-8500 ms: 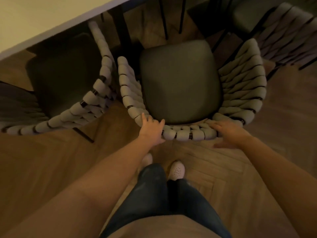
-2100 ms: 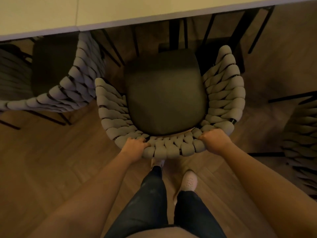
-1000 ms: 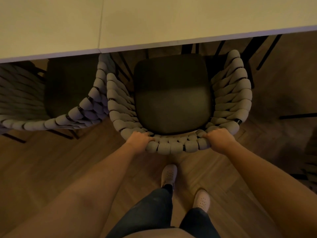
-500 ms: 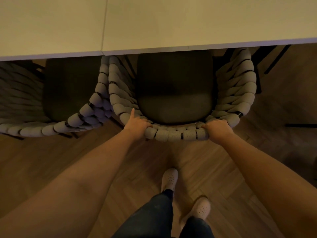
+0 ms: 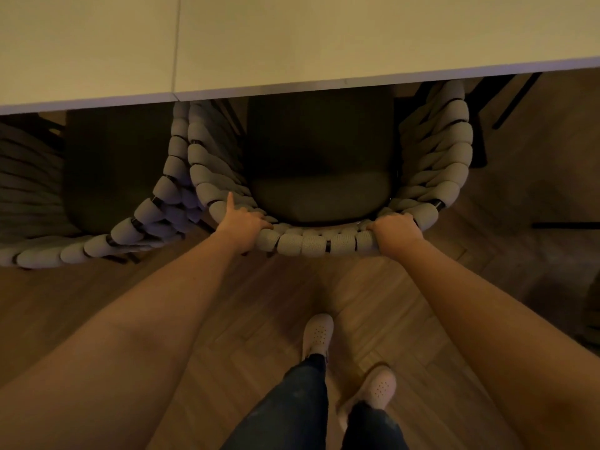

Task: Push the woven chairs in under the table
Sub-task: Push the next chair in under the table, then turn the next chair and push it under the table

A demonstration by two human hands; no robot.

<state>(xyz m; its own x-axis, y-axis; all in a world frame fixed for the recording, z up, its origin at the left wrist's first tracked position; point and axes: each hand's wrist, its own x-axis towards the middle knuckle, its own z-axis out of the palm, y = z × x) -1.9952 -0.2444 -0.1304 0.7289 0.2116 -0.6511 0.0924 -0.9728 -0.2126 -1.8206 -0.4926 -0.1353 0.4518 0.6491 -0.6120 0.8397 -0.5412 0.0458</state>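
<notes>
Centre chair (image 5: 324, 245) stands directly in front of me, its seat partly under the near edge of the table (image 5: 292, 43), its curved back sticking out toward me. My left hand (image 5: 242, 222) sits on the left end of that back rail and my right hand (image 5: 394, 228) on the right end. A second chair (image 5: 130, 228) stands to the left, also partly under the table edge, its arm just beside the centre chair's left arm; my feet are on the floor (image 5: 97, 303) behind the centre chair.

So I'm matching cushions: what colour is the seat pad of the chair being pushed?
Dark grey-green, as far as the dim head view shows, on the seat pad.
</notes>
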